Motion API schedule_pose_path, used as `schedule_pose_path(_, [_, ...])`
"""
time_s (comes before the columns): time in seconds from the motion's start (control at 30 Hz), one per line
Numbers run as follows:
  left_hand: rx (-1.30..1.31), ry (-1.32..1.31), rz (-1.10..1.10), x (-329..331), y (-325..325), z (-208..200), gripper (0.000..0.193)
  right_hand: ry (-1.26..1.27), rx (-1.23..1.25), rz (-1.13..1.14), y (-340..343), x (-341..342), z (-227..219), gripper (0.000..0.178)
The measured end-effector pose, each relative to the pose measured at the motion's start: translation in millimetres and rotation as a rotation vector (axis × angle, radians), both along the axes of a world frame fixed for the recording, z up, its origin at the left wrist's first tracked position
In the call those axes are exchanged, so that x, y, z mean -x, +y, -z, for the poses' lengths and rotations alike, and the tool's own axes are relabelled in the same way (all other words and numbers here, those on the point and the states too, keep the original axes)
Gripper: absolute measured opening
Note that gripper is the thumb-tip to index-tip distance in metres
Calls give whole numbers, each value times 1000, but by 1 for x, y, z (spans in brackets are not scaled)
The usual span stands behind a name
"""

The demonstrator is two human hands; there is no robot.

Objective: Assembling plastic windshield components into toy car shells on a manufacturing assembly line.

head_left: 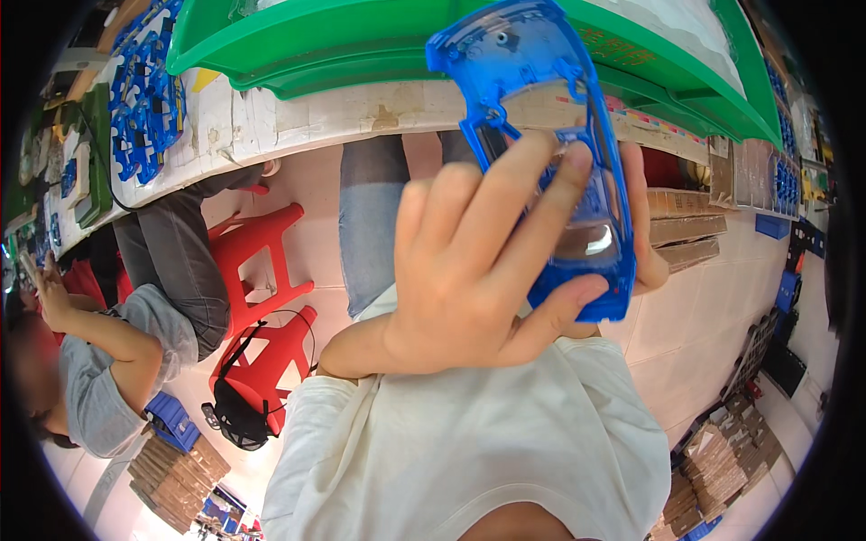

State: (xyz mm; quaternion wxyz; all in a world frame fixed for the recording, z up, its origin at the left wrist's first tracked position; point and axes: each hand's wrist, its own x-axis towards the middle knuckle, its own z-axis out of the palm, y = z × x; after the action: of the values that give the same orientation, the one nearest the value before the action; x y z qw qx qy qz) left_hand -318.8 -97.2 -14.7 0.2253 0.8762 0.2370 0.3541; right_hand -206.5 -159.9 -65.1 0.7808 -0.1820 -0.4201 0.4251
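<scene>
A translucent blue plastic housing (582,230), long and hollow with moulded posts and a wide opening, is held up tilted in front of my chest. My left hand (460,270) lies across its near face, back of the hand up. Its index and middle fingertips press inside the housing and its thumb rests at the lower end. Whether a small part sits under those fingertips, I cannot tell. My right hand (642,225) grips the housing's right edge from behind, mostly hidden by it.
A green bin (361,54) with clear plastic bags stands on the white table (298,122) ahead. Blue parts (144,99) are piled at the left. Red stools (257,270) and a seated person (117,352) are to my left. Flattened cardboard (690,225) is at the right.
</scene>
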Motion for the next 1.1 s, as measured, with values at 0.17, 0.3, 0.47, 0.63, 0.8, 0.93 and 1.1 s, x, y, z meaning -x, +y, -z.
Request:
schedule_pose_path(0.17, [86,46,1,4,10,-5,52,-320,307,590,21,23,-7,55])
schedule_pose_path(0.3, [-10,30,-66,9,16,5,53,-558,-8,900,45,25,13,64])
schedule_pose_path(0.47, [683,-590,-152,1,8,12,73,-615,50,1001,45,32,7,68])
schedule_pose_path(0.63, [1274,-582,15,14,23,8,51,-460,98,527,29,36,0,69])
schedule_pose_path(0.8, [941,-518,-86,9,20,19,41,-345,405,318,15,15,-19,63])
schedule_pose_path(0.93, [813,-457,-49,3,16,24,34,-457,557,409,32,16,-24,17])
schedule_pose_path(1.1, [582,-435,-102,-1,17,33,24,-516,625,547,37,22,-22,7])
